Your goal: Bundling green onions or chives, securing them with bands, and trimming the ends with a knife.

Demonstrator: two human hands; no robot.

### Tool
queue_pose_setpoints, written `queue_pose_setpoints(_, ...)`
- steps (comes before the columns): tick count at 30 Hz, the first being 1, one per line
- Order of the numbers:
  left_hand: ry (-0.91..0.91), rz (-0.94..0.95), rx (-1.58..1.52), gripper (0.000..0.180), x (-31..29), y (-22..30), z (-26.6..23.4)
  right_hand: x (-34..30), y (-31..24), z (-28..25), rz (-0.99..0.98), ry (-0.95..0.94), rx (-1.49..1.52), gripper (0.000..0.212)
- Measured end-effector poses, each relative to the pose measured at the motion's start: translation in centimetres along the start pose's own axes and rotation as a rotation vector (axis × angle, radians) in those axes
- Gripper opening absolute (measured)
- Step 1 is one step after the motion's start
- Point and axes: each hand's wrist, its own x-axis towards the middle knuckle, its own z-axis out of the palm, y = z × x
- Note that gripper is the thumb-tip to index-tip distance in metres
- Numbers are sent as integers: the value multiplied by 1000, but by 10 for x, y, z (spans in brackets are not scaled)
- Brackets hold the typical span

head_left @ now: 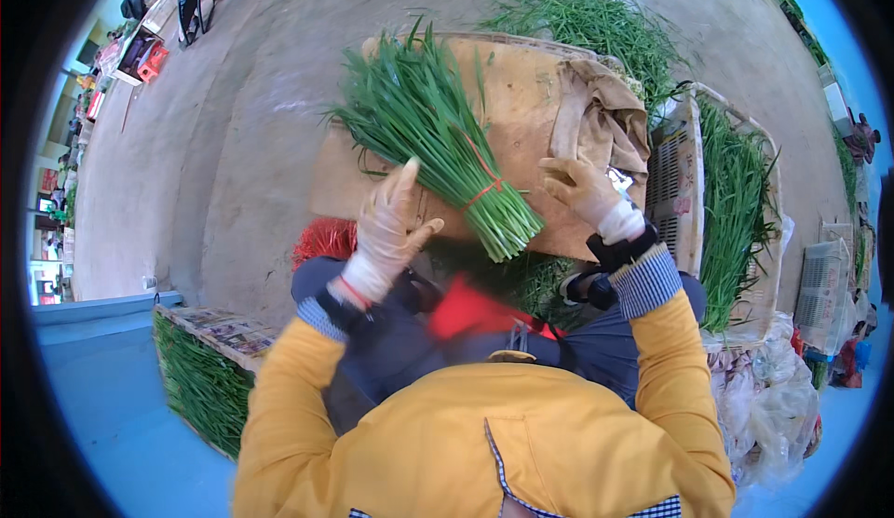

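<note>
A bundle of long green garlic chives [438,132] lies slantwise on a brown board [531,99], its cut stems toward me. A red tie [491,186] circles it near the stem ends. On its left, my left hand [384,229] in a pale glove has thumb and fingers spread, close beside the leaves and holding nothing. My right hand [589,200], gloved too, hovers right of the stems with its fingers loosely bent and apart; nothing shows in it. A crumpled brown cloth [605,118] rests on the board just beyond that hand.
Right of the board stands a crate [691,169] of loose chives [731,211]. More chives [596,29] lie on the floor behind. A clump of red strands [324,241] sits by my left knee. Another chive-filled crate [223,330] is at lower left; clear plastic bags [768,406] lie lower right.
</note>
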Motion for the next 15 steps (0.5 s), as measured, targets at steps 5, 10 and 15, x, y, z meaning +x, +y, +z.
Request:
queue_pose_setpoints(5,-115,-953,-805,58,-56,13,80,30,-74,11,-7,-82,-93,23)
queue_pose_setpoints(10,124,-748,-880,72,-15,17,94,57,-99,21,142,-291,-61,30)
queue_pose_setpoints(15,99,-840,-926,79,-21,12,81,63,-77,42,110,-85,-205,25)
